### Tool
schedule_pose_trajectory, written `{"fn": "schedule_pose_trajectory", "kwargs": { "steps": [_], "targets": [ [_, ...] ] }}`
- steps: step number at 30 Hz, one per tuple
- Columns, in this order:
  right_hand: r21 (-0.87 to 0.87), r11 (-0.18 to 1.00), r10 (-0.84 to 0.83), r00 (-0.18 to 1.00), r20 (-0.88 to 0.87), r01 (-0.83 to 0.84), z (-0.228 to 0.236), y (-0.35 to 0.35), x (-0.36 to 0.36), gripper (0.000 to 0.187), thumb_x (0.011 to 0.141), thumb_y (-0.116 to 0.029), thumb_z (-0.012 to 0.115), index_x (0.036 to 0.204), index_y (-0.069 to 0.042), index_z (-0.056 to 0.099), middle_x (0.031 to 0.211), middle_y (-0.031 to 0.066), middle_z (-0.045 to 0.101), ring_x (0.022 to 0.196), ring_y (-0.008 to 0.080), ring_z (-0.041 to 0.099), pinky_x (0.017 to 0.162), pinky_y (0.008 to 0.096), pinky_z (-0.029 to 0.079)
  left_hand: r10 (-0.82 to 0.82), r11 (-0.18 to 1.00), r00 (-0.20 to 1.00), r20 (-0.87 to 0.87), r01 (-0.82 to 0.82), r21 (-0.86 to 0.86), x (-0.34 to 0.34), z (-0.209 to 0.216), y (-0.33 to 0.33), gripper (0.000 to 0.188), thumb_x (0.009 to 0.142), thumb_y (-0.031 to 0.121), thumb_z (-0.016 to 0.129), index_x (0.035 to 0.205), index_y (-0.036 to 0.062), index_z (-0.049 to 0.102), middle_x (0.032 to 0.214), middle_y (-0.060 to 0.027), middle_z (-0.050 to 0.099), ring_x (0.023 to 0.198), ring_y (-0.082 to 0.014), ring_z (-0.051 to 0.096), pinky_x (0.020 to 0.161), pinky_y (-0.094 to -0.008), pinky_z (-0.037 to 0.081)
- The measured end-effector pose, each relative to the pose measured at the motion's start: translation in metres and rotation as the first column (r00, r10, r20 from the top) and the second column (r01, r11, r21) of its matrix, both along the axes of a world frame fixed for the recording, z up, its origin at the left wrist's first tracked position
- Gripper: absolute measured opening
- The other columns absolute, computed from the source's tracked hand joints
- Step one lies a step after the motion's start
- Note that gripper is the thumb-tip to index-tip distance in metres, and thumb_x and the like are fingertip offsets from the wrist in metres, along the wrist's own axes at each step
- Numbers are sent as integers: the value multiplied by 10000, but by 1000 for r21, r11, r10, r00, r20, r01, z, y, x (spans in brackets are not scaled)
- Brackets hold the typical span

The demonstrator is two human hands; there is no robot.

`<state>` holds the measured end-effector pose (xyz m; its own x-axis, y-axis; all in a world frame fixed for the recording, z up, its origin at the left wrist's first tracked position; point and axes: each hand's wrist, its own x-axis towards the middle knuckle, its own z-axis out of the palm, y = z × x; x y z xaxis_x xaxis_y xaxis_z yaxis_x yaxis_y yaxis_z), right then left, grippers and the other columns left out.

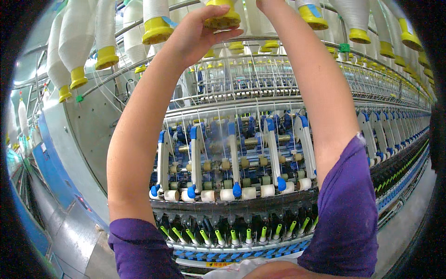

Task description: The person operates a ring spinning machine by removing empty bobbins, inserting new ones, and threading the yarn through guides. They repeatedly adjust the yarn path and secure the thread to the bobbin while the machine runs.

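Both my arms reach up toward a row of hanging roving bobbins. My left hand is closed around the yellow lower end of a white roving bobbin, thumb on its side and fingers under its base. The top of this bobbin lies beyond the upper edge. Only the wrist end of my right hand shows, just right of that bobbin; its fingers are cut off by the edge. Another white bobbin with a yellow base hangs to the left, and a further bobbin hangs right of my right wrist.
Below my arms stands a long spinning frame with drafting arms, white rollers and green-yellow tubes. Metal rails run among the hanging bobbins. A grey cabinet borders the machine at left, beside a floor aisle.
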<state>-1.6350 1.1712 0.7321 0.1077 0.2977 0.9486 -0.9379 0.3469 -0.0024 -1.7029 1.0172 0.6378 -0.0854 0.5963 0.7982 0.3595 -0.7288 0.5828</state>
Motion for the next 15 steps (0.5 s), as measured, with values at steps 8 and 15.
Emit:
{"fn": "schedule_pose_trajectory", "kwargs": {
  "steps": [8, 15],
  "targets": [
    [-56, 143, -969, 128, -209, 988, 13, 31, -3, 199, 788, -126, 497, 787, -5, 655, 756, 174, 647, 711, 336, 612, 673, 441, 486, 602, 791, 768, -217, -611, 33, 23, 0, -3, 669, 726, 424, 710, 1180, 2, 460, 1042, -167, 578, 992, -249, 546, 835, -398, 411],
    [426, -465, -885, -397, -243, 776, -3, 40, -5, 237, 794, -114, 501, 987, -24, 603, 1024, 139, 604, 1017, 277, 541, 841, 378, 464, 442, 897, 892, -94, -438, 65, 45, -4, -12, 324, 809, 307, 629, 1001, 61, 542, 887, -55, 598, 857, -160, 565, 789, -341, 426]
  ]
}}
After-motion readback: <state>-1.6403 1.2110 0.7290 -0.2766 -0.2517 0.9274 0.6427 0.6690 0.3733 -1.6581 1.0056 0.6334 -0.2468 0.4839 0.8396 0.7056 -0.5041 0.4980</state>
